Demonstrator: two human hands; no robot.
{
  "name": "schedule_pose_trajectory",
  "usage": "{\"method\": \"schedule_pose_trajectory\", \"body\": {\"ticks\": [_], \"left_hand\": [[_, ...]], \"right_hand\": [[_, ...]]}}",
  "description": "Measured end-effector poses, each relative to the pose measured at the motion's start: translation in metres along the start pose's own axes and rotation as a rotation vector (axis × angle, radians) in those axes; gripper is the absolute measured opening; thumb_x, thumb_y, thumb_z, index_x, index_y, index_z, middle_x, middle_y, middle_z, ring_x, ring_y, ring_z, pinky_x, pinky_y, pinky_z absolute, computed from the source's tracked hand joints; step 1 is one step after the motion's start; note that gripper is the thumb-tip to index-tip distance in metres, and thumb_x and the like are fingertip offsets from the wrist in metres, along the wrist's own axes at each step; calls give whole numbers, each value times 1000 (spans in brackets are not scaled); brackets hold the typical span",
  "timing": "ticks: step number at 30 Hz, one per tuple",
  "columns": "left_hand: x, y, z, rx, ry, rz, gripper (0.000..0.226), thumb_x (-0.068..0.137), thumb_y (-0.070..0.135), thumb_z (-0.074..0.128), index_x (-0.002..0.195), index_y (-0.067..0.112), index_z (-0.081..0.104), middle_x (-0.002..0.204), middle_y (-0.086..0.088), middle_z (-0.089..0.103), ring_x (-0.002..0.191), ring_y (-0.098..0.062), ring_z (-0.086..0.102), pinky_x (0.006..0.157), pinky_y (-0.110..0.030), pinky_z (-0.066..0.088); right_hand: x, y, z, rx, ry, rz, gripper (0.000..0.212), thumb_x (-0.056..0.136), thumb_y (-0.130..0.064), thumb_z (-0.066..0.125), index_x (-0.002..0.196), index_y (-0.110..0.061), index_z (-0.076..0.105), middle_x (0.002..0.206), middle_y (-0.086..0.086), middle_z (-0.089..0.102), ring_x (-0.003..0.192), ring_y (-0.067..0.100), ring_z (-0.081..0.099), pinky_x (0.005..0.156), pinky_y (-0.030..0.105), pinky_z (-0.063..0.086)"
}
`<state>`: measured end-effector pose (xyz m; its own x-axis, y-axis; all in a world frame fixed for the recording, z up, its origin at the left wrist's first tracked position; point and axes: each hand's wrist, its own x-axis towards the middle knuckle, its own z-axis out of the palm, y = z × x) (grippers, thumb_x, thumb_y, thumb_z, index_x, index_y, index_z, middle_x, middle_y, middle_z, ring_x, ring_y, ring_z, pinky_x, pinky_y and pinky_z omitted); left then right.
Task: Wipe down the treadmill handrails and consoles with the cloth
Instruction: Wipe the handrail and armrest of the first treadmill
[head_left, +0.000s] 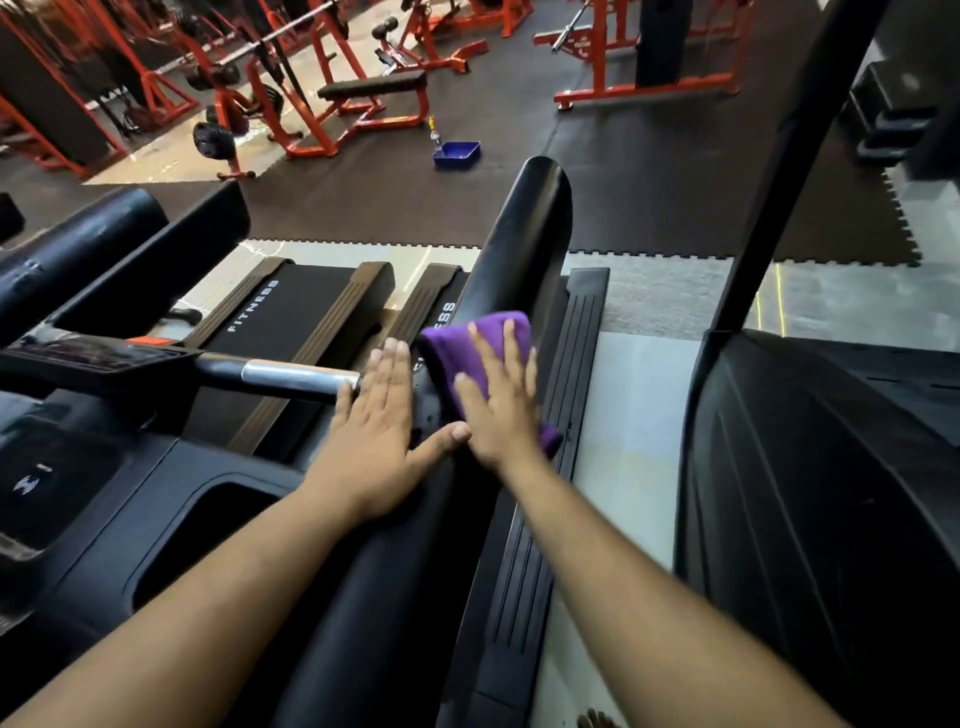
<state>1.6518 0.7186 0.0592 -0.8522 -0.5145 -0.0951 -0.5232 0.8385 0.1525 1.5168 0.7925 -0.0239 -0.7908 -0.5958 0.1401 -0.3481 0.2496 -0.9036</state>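
Note:
A purple cloth (457, 348) lies draped over the thick black handrail (519, 239) of the treadmill, near the middle of the view. My right hand (501, 402) presses flat on the cloth with fingers spread. Just to its left, my left hand (376, 436) rests flat and empty on the handrail's base, thumb stretched out towards the right hand. A silver and black crossbar grip (280, 376) runs leftwards from my left hand to the dark console (88, 358). A black console tray (208, 525) sits below my left forearm.
Two treadmill belts marked FITNESS (291, 306) lie beyond the hands. Another black machine (810, 467) with a slanted post stands on the right. On the dark floor mats sit a blue tub (457, 154) with a spray bottle and several red weight benches (363, 93).

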Motion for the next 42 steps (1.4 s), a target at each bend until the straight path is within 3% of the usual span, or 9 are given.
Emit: {"method": "schedule_pose_trajectory", "body": {"ticks": [4,10,17,23,26,31,37,40,42], "left_hand": [[-28,-10,-3,138,12,-16,131,54,102,-17,156,21,-30,164,6,-33,151,-7,-31,119,-37,-25],[-60,-16,3,93,66,33,119,61,101,-13,150,24,-34,165,4,-32,151,-6,-30,120,-35,-25],[-96,-12,5,148,97,37,121,64,100,-12,153,20,-31,164,2,-33,152,-12,-29,121,-38,-25],[-131,-17,9,107,133,40,123,62,101,-12,154,21,-28,164,3,-32,153,-11,-28,123,-40,-21],[-153,-23,8,99,135,36,123,61,102,-11,154,23,-29,162,7,-35,151,-7,-30,122,-37,-23],[-185,-27,9,129,122,15,126,61,101,-13,158,22,-25,164,7,-31,152,-7,-29,122,-38,-22],[-178,-25,13,125,101,58,130,60,102,-10,160,20,-21,168,7,-24,152,-5,-26,126,-41,-15],[-175,-26,12,120,82,52,130,61,103,-5,161,20,-20,167,9,-24,152,-4,-26,126,-41,-15],[-175,-26,12,123,85,37,130,62,104,-2,161,21,-19,167,10,-24,152,-4,-26,127,-41,-14]], "right_hand": [[67,-16,-19,-151,-92,91,58,102,-50,45,157,-51,24,170,-18,-9,157,27,-14,113,79,12],[-84,-20,5,-169,-105,-181,67,89,-57,42,154,-51,31,170,-20,3,157,18,-13,120,65,2],[10,-38,-11,-273,-120,-15,56,98,-53,51,152,-48,37,171,-17,5,157,23,-11,114,78,7],[-144,-45,16,-261,-155,-300,61,91,-55,52,151,-50,38,169,-18,14,157,14,-11,117,66,-11],[-130,-30,8,-208,-187,-371,65,89,-58,52,152,-54,35,169,-19,13,157,12,-9,117,64,-12],[-55,-13,4,9,1,143,67,101,-51,47,161,-43,18,172,-8,-4,158,30,-4,122,68,10],[-215,-19,42,122,-30,-141,79,85,-64,41,159,-39,30,169,-16,-6,157,21,-12,121,36,-5],[-170,-5,38,117,17,-151,78,87,-64,40,159,-35,30,172,-8,-1,159,23,-7,124,40,-3],[-127,1,32,240,107,42,85,85,-65,38,161,-30,26,172,2,6,159,22,-1,128,38,1]]}}
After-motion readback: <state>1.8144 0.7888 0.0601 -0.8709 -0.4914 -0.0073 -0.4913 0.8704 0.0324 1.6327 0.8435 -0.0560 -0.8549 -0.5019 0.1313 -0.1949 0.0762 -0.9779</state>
